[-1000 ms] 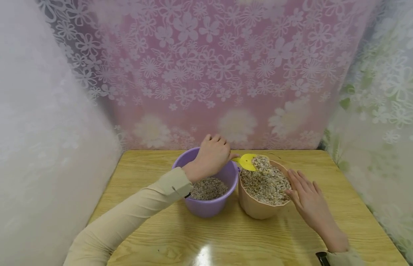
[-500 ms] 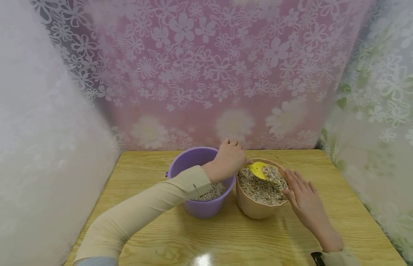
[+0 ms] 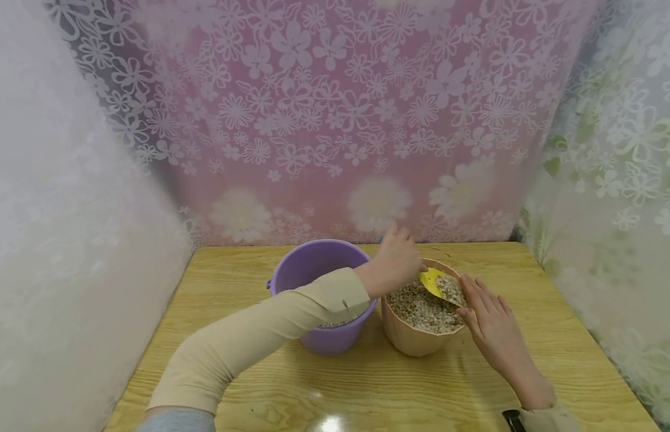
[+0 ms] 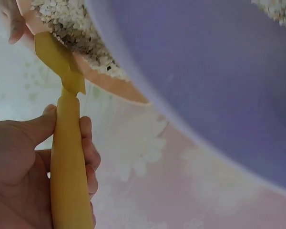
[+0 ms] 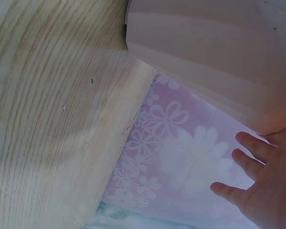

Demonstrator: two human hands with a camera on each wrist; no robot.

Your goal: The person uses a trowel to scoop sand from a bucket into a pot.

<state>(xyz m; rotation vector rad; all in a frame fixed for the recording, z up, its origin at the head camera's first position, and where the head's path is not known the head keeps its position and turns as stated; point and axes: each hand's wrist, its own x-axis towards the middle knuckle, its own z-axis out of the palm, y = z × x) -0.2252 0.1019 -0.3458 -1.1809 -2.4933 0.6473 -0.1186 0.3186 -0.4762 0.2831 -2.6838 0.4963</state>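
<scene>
My left hand (image 3: 395,259) grips the handle of a yellow scoop (image 4: 69,157), fingers and thumb wrapped round it. In the head view the scoop's blade, loaded with pale gravel (image 3: 450,289), is over the right side of a peach-coloured pot (image 3: 415,343). More gravel (image 3: 421,309) fills this pot nearly to its rim. My right hand (image 3: 493,336) rests against the pot's right side with straight fingers (image 5: 250,164). Left of the pot stands a purple bucket (image 3: 332,342), its inside partly hidden by my left forearm; some gravel (image 4: 281,12) shows in it.
Both containers stand on a wood-grain table (image 3: 248,384). A pink flowered curtain (image 3: 324,120) hangs behind the table, with pale sheets at the left (image 3: 86,210) and right (image 3: 610,210). A few tiny specks lie on the tabletop.
My left hand has moved right and slightly down, carrying the loaded scoop from the pot's back left to its right side. The right hand stays at the pot.
</scene>
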